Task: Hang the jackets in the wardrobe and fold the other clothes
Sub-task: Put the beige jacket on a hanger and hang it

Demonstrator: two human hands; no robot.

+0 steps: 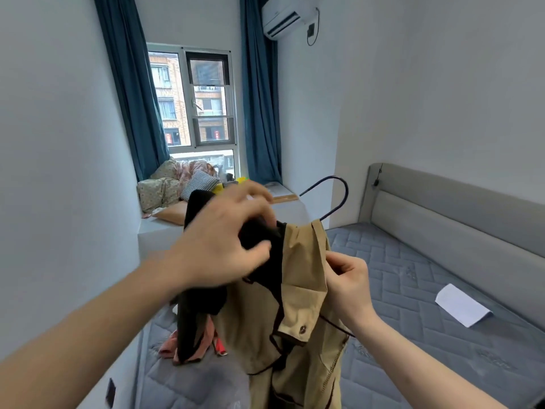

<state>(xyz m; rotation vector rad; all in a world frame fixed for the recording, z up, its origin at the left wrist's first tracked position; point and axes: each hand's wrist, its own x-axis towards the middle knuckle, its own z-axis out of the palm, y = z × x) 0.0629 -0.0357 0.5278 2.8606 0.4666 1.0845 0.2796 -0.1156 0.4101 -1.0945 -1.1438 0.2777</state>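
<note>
A tan jacket (303, 305) with black lining hangs on a dark hanger whose hook (339, 196) sticks up above the collar. My left hand (224, 240) grips the black inner side of the jacket near the collar. At the jacket's right lapel edge, my right hand (348, 278) pinches the fabric. Below them, a pink garment (191, 346) lies crumpled on the mattress, partly hidden by the hanging black fabric. The hanger's shoulders are hidden inside the jacket.
A grey quilted mattress (413, 290) with a padded headboard (457, 214) fills the right side; a white sheet of paper (460, 305) lies on it. Bedding and pillows (177, 184) are piled on the window ledge. Blue curtains (259, 98) frame the window.
</note>
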